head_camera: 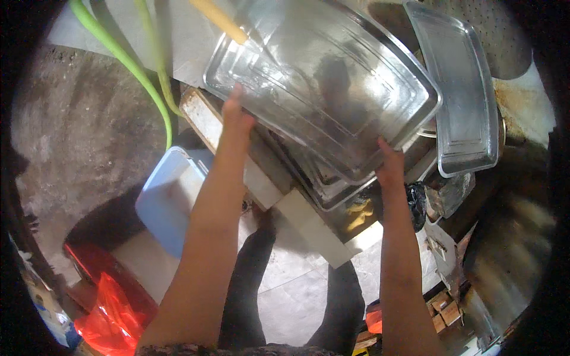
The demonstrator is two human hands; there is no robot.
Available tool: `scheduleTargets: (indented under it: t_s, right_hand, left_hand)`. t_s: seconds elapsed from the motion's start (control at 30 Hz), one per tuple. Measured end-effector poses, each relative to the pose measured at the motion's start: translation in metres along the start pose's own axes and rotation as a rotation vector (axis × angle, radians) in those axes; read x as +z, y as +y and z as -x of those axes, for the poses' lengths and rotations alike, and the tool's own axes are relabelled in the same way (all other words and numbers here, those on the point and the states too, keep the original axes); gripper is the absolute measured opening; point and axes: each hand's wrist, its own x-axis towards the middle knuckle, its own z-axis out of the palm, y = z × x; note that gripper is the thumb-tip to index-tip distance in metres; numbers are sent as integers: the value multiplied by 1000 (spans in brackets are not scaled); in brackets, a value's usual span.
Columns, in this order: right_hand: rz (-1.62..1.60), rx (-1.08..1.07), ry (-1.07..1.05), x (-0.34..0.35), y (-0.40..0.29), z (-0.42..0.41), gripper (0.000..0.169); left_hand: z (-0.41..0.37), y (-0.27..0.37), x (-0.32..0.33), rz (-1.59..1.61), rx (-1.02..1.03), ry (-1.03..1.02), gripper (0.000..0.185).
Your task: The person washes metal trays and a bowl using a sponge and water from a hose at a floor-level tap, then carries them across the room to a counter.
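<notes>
A large rectangular metal tray, shiny and wet-looking, is held tilted before me. My left hand grips its near left edge, thumb on top. My right hand holds the near right corner, thumb over the rim; the other fingers of both hands are hidden beneath. Another metal tray lies partly under it. A yellow handle with a thin metal shaft reaches over the far left part of the held tray. At the right, a narrower-looking metal tray leans at an angle.
Green hoses hang at the upper left. A light blue plastic container stands beside my left forearm. Tiled ledges border the basin area below the trays. A red plastic bag lies lower left, a black plastic bag near my right wrist.
</notes>
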Motion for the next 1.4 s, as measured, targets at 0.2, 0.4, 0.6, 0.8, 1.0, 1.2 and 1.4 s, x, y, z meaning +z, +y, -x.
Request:
scheduleTargets:
  t_s: [0.2, 0.4, 0.6, 0.8, 1.0, 1.2, 1.4]
  right_hand:
    - [32, -12, 28, 22, 13, 10, 38]
    - [325, -443, 218, 40, -53, 99, 28]
    - [929, -722, 206, 71, -89, 170, 27]
    - [1408, -946, -7, 128, -73, 182, 42]
    - [1373, -815, -437, 116, -37, 202, 52]
    - [1536, -365, -387, 6, -15, 211, 33]
    - [1494, -367, -412, -24, 14, 228, 22]
  left_hand:
    - [19, 23, 11, -194, -6, 296, 40]
    - [98, -39, 42, -1479, 407, 178, 44]
    - [257, -78, 221, -849, 635, -608, 57]
    - [194, -49, 224, -1146, 420, -157, 44]
    - [47, 16, 98, -567, 83, -78, 31]
    - [17, 32, 106, -311, -19, -116, 30]
    - [-22, 65, 75, -334, 51, -215, 33]
